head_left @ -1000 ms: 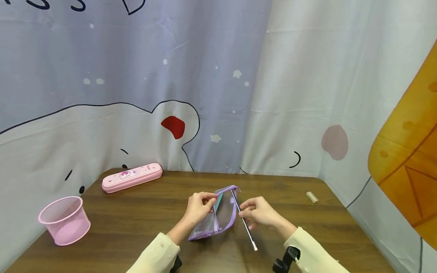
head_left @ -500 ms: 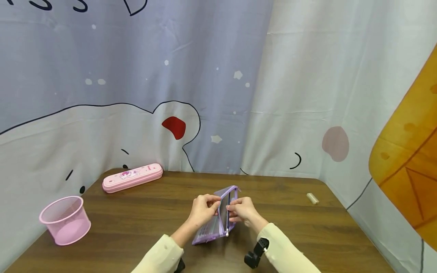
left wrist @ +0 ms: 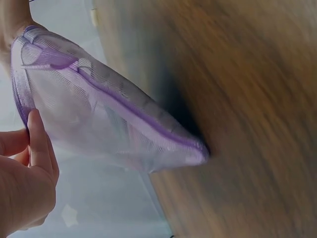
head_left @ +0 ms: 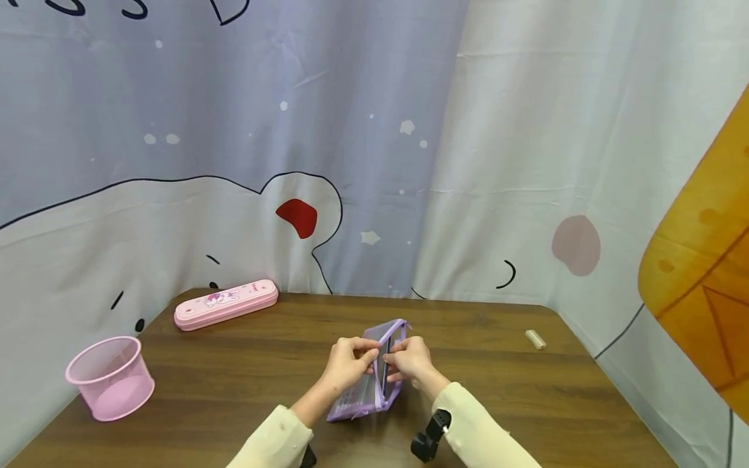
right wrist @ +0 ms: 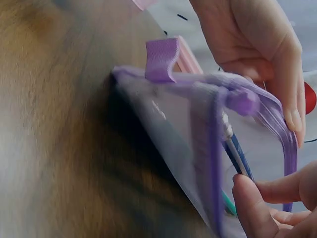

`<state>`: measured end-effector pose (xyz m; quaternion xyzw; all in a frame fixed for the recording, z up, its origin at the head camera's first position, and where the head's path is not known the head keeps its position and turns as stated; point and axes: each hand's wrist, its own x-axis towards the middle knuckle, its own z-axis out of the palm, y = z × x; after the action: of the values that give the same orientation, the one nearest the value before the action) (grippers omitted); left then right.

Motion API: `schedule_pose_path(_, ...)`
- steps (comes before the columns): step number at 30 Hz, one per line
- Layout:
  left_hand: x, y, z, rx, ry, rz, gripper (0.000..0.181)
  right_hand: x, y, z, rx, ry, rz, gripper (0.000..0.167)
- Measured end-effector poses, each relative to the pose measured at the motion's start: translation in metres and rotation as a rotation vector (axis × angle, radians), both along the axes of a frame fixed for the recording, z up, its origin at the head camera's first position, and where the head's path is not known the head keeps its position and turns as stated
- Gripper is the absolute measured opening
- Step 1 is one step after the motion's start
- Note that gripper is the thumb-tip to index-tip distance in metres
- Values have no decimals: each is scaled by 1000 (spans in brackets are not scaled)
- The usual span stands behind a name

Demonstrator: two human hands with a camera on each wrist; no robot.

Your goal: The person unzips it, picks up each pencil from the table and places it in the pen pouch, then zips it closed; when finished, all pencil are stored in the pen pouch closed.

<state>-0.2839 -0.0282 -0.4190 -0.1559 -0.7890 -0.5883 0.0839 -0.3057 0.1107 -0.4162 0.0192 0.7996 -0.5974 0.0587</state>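
A see-through mesh zip pouch (head_left: 358,394) with purple edging is held up over the wooden table, its mouth spread. My left hand (head_left: 345,365) pinches one zip edge of that mouth between thumb and fingers. With thumb and fingertips, my right hand (head_left: 414,361) pinches a blue pencil (right wrist: 239,156) at the mouth. In the right wrist view, the pencil lies within the opening, its silver-white end pointing toward the purple zip end tab (right wrist: 244,102). A green strip (right wrist: 229,204) shows inside the pouch; the mesh blurs its other contents.
A pink pencil case (head_left: 227,305) lies at the table's back left. Left of the hands stands a pink mesh cup (head_left: 119,390). A small pale cylindrical piece (head_left: 535,338) lies at the right. A printed curtain (head_left: 374,149) hangs behind the table (head_left: 562,403).
My right hand has moved left with the pencil, bringing it from beside the pouch into its mouth. My left hand keeps hold of the pouch edge, and the mouth looks narrower.
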Motion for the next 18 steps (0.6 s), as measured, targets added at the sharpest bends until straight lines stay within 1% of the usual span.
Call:
schedule_pose_path(3, 1, 2, 2, 16, -12, 1, 19, 3, -2, 0, 0, 19, -13, 20)
schedule_pose_path(9, 1, 1, 5, -5, 1, 23, 20, 6, -1, -6, 14, 66, -14, 26)
schedule_pose_path(13, 2, -4, 6, -4, 0, 50, 20, 9, 9, -4, 10, 106, 37, 26)
schedule_pose_path(16, 4, -7, 7, -3, 8, 56, 19, 12, 20, 0, 23, 165, 87, 23)
schedule_pose_path(18, 13, -7, 18, -8, 10, 52, 18, 14, 30, 2, 65, 219, 100, 20)
